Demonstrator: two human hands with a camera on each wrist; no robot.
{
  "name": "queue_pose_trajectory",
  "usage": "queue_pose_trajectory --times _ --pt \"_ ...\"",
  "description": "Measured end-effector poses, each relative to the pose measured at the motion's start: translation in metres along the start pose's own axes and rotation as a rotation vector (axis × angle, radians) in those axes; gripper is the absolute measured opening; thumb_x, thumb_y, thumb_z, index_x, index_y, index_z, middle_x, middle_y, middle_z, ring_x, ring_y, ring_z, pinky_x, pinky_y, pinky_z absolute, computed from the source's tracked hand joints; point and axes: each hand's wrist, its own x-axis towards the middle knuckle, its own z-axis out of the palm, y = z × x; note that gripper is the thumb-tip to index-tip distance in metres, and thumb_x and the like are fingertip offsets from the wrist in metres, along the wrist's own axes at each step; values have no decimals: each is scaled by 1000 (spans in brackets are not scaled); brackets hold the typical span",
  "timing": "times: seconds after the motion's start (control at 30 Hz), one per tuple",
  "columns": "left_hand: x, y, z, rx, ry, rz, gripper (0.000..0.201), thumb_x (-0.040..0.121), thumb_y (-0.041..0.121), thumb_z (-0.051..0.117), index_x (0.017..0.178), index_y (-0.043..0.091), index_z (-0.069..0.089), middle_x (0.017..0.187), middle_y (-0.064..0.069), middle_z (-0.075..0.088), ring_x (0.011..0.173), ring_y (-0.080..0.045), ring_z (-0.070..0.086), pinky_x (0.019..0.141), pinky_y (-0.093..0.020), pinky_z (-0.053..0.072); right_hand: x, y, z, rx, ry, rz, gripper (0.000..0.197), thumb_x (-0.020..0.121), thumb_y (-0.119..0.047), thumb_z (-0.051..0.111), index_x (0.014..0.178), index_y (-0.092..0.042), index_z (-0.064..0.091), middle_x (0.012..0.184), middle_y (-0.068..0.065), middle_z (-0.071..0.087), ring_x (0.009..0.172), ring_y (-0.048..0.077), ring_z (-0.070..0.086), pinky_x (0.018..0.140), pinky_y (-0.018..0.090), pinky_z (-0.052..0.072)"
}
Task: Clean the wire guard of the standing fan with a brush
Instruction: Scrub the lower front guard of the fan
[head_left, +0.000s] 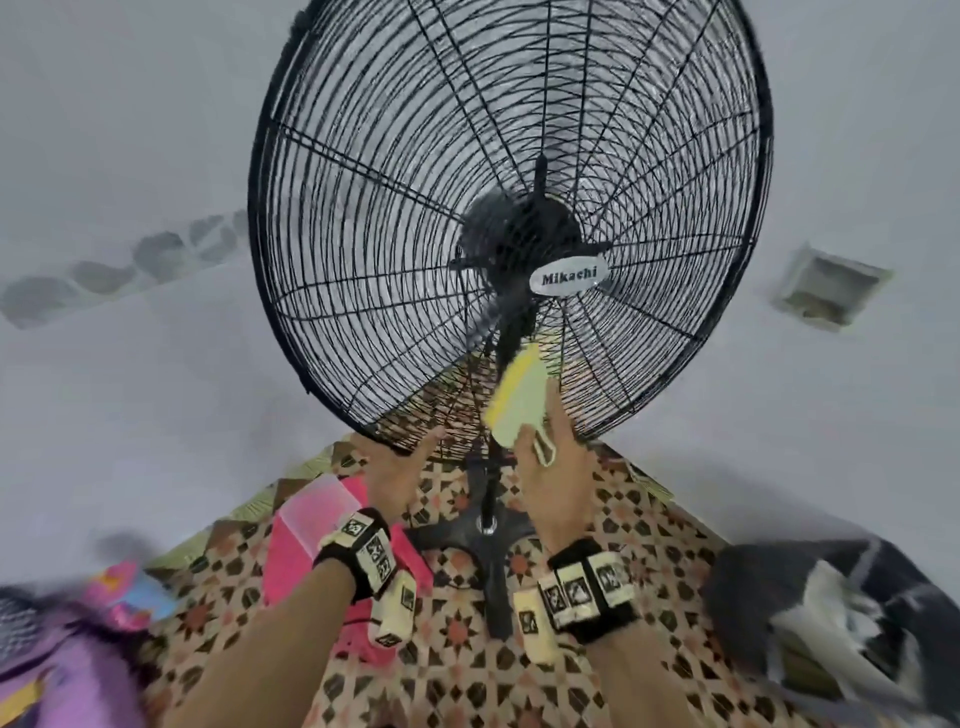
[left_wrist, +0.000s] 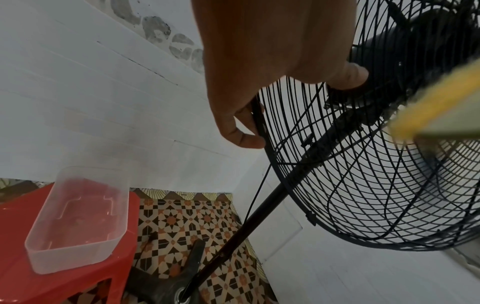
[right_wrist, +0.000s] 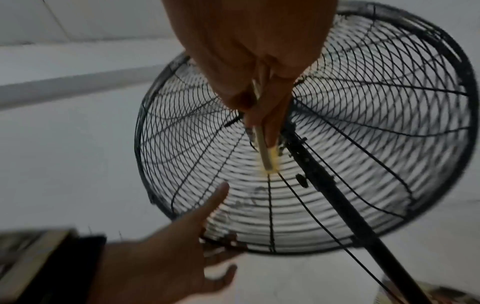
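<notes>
The standing fan's black wire guard (head_left: 415, 218) fills the upper head view, tilted, with a silver Mikachi badge (head_left: 569, 277) at its hub. My left hand (head_left: 402, 447) holds the guard's lower rim (left_wrist: 262, 127), thumb (left_wrist: 244, 139) behind it and fingers (left_wrist: 348, 79) on the front wires. My right hand (head_left: 540, 436) grips a pale green brush (head_left: 519, 405) with yellow bristles (left_wrist: 436, 98). The bristles press on the lower wires just under the hub. In the right wrist view the brush (right_wrist: 263, 150) points at the guard's centre (right_wrist: 272, 172).
The fan's black pole (left_wrist: 259, 211) runs down to a cross base (head_left: 483, 535) on a patterned floor covering (head_left: 457, 670). A red stool (left_wrist: 116, 267) at left carries a clear plastic tub (left_wrist: 78, 222). A dark bag (head_left: 831, 623) lies at right. White walls stand behind the fan.
</notes>
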Motion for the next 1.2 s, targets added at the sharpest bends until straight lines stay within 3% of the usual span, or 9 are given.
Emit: queue_pose_trajectory --times 0.1,0.17,0.27,0.4,0.57,0.67,0.87,1.07,1.2 --pt "-6 3 -6 -77 -55 -59 139 84 67 74 158 10 -29 82 -13 63 56 -20 57 64 -45 61 -30 19 9 -40 -121 14 61 105 -42 49 155 -59 19 101 14 69 89 28 62 84 40 55" --pt "-13 6 -9 -79 -127 -46 100 91 57 72 159 23 8 66 4 52 70 -25 57 73 -47 58 -40 14 3 4 -93 21 62 103 -37 53 155 -57 26 103 7 67 92 24 60 85 27 52" --pt "-39 28 -15 -117 -197 -34 22 102 31 66 100 31 44 35 14 46 55 -14 54 69 -32 45 -33 0 -1 98 84 23 61 105 -32 56 156 -51 29 142 -9 59 108 18 63 98 9 44" --pt "-48 37 -15 -98 -192 -101 28 96 36 71 85 17 53 78 -7 67 69 -22 65 86 -45 60 -49 20 27 -89 42 75 59 104 -43 48 155 -58 22 82 5 61 71 25 53 67 30 45" --pt "-42 28 -19 -71 -170 -28 82 92 39 75 152 -2 35 159 -26 41 146 -41 43 117 -48 37 -77 16 22 -99 72 104 61 101 -32 57 153 -51 31 66 10 65 50 22 53 50 32 50" --pt "-33 22 -19 -74 -129 40 101 84 43 83 157 0 29 159 -20 43 144 -38 45 108 -39 43 -66 3 19 47 150 80 59 104 -26 59 157 -39 36 90 24 71 79 37 58 68 38 53" --pt "-33 11 -24 -108 -179 78 95 85 51 81 159 14 33 152 -4 50 141 -23 48 111 -39 40 -107 37 59 -93 -71 70 62 101 -33 54 156 -49 29 61 17 57 50 12 39 47 14 26" --pt "-27 2 -22 -108 -140 165 79 90 37 81 152 33 32 153 -3 50 142 -32 49 114 -41 41 -82 26 50 6 170 116 57 104 -53 43 154 -63 16 91 14 73 72 32 65 72 45 60" --pt "-17 -6 -21 -91 -128 200 106 85 44 83 164 20 16 167 -5 33 150 -23 36 118 -35 29 -97 38 71 -105 114 135 58 106 -44 48 158 -50 23 86 19 72 66 31 64 67 28 49"
